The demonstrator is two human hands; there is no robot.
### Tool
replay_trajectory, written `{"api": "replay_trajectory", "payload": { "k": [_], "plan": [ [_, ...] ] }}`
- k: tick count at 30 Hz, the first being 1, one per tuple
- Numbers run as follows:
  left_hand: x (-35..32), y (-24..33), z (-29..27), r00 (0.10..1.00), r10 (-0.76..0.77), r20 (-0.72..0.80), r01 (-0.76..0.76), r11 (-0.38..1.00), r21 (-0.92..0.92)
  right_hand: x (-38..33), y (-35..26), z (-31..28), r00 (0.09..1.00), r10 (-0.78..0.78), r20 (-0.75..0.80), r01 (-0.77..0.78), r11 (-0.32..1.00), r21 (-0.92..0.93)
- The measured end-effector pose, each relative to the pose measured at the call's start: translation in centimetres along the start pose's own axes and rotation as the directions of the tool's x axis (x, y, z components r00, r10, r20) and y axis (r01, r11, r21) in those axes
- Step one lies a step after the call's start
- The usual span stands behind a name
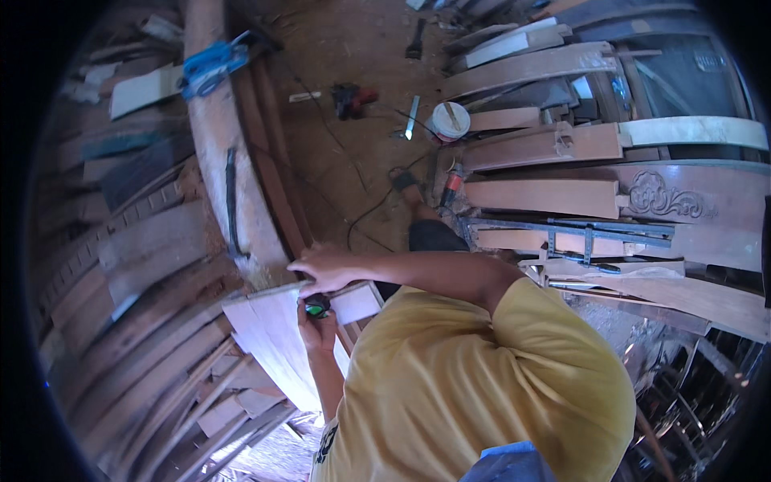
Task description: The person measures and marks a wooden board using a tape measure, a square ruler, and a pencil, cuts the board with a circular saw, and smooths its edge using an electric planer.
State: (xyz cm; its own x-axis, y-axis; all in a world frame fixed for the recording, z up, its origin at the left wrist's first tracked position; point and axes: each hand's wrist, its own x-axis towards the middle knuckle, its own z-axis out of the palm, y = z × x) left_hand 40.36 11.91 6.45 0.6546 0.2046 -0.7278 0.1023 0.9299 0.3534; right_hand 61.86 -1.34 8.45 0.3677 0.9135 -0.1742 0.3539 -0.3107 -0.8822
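My left hand [321, 331] is closed around a black and green tape measure [316, 306], held against the side of a pale wooden board [269, 329]. My right hand [325, 270] rests at the board's upper corner, just above the tape measure. Its fingers are bent toward the board's edge, and what they pinch, if anything, is too small to make out. A long thick timber [229, 161] runs away from the board, with a dark bar [232, 201] lying on it. A smaller pale wood piece [356, 303] shows beside my left hand.
A blue power tool [213, 68] sits on the timber's far end. On the floor lie a red and black power tool [353, 99], cables, a white bucket [450, 121] and a red bottle [452, 186]. Planks [538, 197] and clamps [590, 241] are stacked right; more planks [152, 321] left.
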Motion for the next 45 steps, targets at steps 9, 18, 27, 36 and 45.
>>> {"api": "replay_trajectory", "payload": {
  "k": [9,18,27,36,45],
  "plan": [
    [16.2,10.2,12.4,0.67,0.706,-0.228,0.077,0.239,0.968,-26.8,39.3,-11.6,0.399,0.808,-0.433,-0.823,0.524,0.22],
    [29.5,17.8,21.7,0.591,0.707,0.389,0.16,-0.575,0.802,-45.9,43.9,-7.1,0.352,0.906,-0.236,-0.888,0.403,0.222],
    [43.8,20.2,23.6,0.55,0.681,0.483,-0.001,-0.578,0.816,-43.7,41.6,2.4,0.508,0.788,-0.347,-0.598,0.613,0.517],
    [45.4,28.5,17.2,0.66,0.504,0.557,0.15,-0.815,0.56,-35.3,29.7,10.1,0.19,0.943,-0.274,-0.537,0.334,0.775],
    [26.0,17.1,9.8,0.707,0.114,0.698,-0.137,-0.946,0.293,-42.8,23.2,40.6,0.036,0.999,-0.016,-0.699,0.037,0.714]
  ]
}}
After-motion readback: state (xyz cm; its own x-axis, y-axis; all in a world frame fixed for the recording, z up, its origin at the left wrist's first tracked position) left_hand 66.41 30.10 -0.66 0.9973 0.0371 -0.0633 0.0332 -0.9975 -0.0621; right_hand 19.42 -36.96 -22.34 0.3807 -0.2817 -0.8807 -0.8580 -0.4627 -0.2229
